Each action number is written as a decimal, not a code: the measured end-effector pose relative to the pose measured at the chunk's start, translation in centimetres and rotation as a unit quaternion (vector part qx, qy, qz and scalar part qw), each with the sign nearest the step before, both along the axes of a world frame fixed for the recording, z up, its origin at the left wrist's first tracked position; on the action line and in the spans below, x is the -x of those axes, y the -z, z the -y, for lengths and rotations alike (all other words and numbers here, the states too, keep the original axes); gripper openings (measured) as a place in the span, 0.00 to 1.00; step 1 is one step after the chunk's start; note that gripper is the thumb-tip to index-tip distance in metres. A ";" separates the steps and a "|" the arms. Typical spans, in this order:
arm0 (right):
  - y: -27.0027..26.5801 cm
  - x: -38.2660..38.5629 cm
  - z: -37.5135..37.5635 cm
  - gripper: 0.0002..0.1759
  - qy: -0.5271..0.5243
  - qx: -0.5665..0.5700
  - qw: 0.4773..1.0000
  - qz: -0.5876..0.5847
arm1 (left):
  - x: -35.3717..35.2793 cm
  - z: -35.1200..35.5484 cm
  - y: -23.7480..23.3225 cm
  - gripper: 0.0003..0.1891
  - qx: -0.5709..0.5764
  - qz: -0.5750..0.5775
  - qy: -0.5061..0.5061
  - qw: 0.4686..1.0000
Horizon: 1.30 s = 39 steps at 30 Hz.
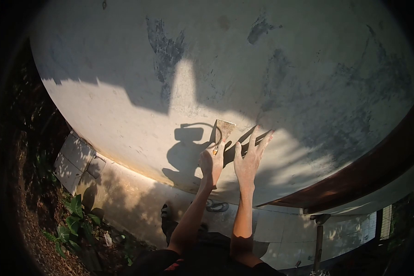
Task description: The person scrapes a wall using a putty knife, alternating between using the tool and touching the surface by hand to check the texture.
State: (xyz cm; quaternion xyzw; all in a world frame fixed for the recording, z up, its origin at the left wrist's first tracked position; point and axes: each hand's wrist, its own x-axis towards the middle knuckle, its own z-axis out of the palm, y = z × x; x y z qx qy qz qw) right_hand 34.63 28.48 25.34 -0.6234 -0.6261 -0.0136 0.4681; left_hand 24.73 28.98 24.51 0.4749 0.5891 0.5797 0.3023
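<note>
My left hand (pixel 210 162) is closed around the handle of a putty knife (pixel 225 127). The knife's wide, dusty blade points up along the pale wall (pixel 124 110), close to its surface; whether the edge touches is hard to tell. Just to the right, my right hand (pixel 247 166) has its fingers spread and reaching up, with the fingertips at the wall. Both hands look dusty. Grey, worn patches (pixel 163 50) mark the wall above, and shadows of my head and hands fall across the sunlit part.
A tiled ledge (pixel 124 184) runs along the wall's foot, with my foot (pixel 165 212) on it. Dark looped material (pixel 216 205) lies beside the wall. Leafy plants (pixel 73 221) grow at lower left. A brown band (pixel 336 188) and a post (pixel 318 244) stand at right.
</note>
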 end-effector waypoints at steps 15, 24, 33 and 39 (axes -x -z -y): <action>0.0 0.1 0.1 0.44 -0.006 0.009 1.000 -0.012 | -0.2 -2.3 4.4 0.25 -0.101 0.028 -0.011 0.994; 0.2 0.6 -0.2 0.44 0.000 -0.011 1.000 -0.015 | -0.5 -1.1 1.2 0.24 -0.122 -0.126 -0.053 0.983; -0.1 0.5 0.1 0.44 -0.006 0.000 0.999 -0.036 | 1.1 -0.3 2.9 0.24 0.060 -0.094 -0.013 0.994; -0.2 0.6 0.1 0.43 -0.011 -0.012 0.999 -0.041 | 0.0 -0.1 0.2 0.23 -0.084 -0.091 0.005 0.992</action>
